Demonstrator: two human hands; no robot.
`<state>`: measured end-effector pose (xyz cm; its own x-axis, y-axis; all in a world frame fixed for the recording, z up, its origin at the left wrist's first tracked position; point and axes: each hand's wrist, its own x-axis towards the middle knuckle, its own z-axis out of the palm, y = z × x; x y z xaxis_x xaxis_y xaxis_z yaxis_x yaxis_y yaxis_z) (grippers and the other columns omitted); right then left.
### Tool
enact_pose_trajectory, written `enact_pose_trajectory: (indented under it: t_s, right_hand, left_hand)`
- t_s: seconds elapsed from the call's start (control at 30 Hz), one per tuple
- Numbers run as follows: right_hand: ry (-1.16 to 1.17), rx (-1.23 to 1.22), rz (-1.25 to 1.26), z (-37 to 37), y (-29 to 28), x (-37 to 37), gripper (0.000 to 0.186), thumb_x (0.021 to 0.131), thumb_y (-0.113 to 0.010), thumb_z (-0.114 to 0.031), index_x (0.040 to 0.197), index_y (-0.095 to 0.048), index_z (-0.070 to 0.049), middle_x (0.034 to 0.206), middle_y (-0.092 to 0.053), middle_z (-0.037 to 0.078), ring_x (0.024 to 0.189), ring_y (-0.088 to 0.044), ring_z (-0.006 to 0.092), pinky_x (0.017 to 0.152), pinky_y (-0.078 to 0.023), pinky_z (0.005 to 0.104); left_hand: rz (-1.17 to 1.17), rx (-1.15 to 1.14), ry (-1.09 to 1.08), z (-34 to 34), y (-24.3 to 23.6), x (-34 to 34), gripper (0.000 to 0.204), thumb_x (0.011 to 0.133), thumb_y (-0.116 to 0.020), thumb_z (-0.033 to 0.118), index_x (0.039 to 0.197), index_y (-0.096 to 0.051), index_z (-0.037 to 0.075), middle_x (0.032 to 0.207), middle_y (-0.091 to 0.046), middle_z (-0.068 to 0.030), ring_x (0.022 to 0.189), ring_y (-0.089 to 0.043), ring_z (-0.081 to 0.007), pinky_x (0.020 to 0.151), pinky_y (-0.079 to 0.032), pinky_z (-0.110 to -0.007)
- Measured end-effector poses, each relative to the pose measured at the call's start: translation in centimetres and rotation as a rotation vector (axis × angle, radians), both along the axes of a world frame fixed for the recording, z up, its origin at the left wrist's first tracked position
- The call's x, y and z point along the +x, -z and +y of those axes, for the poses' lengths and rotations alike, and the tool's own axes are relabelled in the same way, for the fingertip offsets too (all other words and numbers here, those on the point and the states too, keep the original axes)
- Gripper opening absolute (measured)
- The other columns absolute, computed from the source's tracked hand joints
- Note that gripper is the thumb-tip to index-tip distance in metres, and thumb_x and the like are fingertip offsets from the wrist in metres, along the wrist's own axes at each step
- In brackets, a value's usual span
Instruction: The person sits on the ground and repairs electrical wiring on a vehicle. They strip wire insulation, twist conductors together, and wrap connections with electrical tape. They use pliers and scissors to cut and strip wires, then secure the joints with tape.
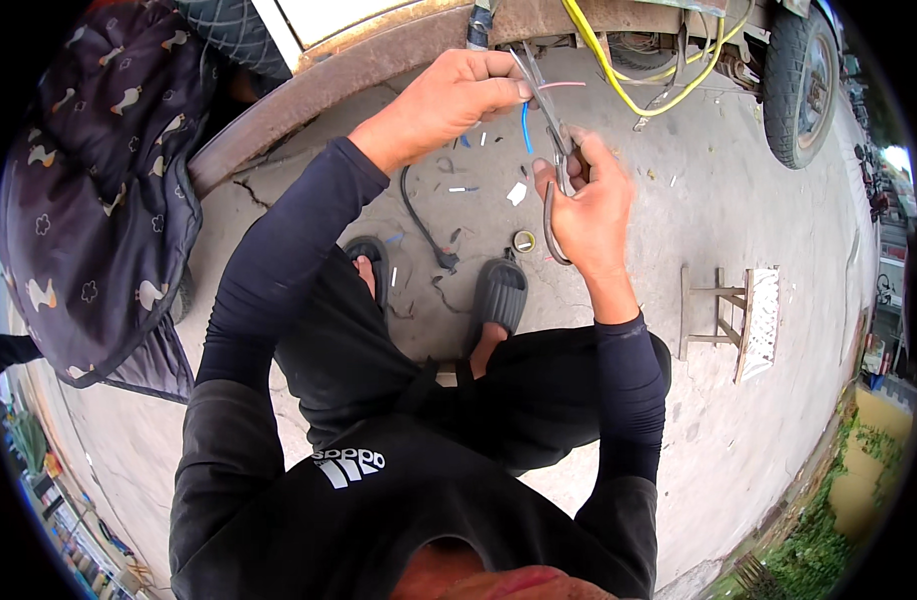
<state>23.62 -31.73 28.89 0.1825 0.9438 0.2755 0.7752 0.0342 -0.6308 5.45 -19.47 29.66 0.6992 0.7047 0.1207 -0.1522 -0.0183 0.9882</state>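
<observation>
My left hand (pixel 461 98) is closed in a pinch on thin wires just below the rusty vehicle edge. From its fingertips a blue wire (pixel 527 128) hangs down and a reddish wire (pixel 569 85) sticks out to the right. My right hand (pixel 597 205) grips a pair of metal scissors (pixel 550 103) by the handles. The blades point up past my left fingertips and cross close to the reddish wire; whether they touch it I cannot tell. Above my left hand, a black taped cable (pixel 480 25) comes down from the vehicle.
A yellow cable (pixel 619 92) loops from the vehicle, near a wheel (pixel 801 90). On the concrete lie a roll of tape (pixel 524 241), a black cable piece (pixel 419 218) and scraps. A small stool (pixel 744 320) stands right; a dark patterned cover (pixel 94 200) hangs left.
</observation>
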Motion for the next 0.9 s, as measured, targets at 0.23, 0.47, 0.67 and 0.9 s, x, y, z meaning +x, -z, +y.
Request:
enact_pose_trajectory:
  t_s: [0.23, 0.47, 0.67, 0.9]
  right_hand:
    - [-0.026, -0.196, 0.920, 0.1, -1.8, -1.5, 0.055, 0.080, -0.074, 0.007, 0.132, -0.056, 0.008, 0.082, -0.052, -0.005, 0.077, -0.050, 0.0049, 0.066, -0.044, 0.0210]
    - [0.002, -0.136, 0.670, 0.6, -1.0, 1.4, 0.055, 0.077, -0.077, 0.003, 0.129, -0.060, 0.009, 0.082, -0.047, -0.005, 0.075, -0.044, 0.0056, 0.065, -0.040, 0.0208]
    - [0.029, -0.167, 0.792, 0.6, -1.6, 1.6, 0.056, 0.077, -0.078, 0.002, 0.130, -0.060, 0.007, 0.081, -0.047, -0.005, 0.074, -0.045, 0.0055, 0.063, -0.039, 0.0206]
    - [0.038, -0.123, 0.782, 0.7, -0.8, 2.4, 0.058, 0.077, -0.078, 0.004, 0.132, -0.060, 0.007, 0.083, -0.048, -0.005, 0.076, -0.048, 0.0056, 0.066, -0.043, 0.0200]
  left_hand:
    - [-0.108, -0.134, 0.040, 0.8, -0.4, 1.0, 0.017, 0.099, -0.061, 0.024, 0.094, -0.066, 0.008, 0.070, -0.042, 0.0109, 0.063, -0.033, -0.0012, 0.057, -0.026, -0.022]
    - [0.136, 0.219, -0.179, 0.6, -0.5, 2.3, 0.023, 0.097, -0.061, 0.024, 0.098, -0.070, 0.003, 0.066, -0.044, 0.0080, 0.062, -0.038, -0.0031, 0.056, -0.031, -0.026]
    - [0.115, 0.088, -0.123, 0.6, -0.8, 3.2, 0.024, 0.097, -0.061, 0.024, 0.100, -0.070, 0.002, 0.067, -0.047, 0.0060, 0.064, -0.040, -0.0042, 0.058, -0.035, -0.026]
    - [0.168, 0.272, -0.173, 0.5, -0.4, 3.7, 0.023, 0.098, -0.059, 0.023, 0.096, -0.067, 0.002, 0.069, -0.046, 0.0053, 0.066, -0.040, -0.0044, 0.059, -0.036, -0.027]
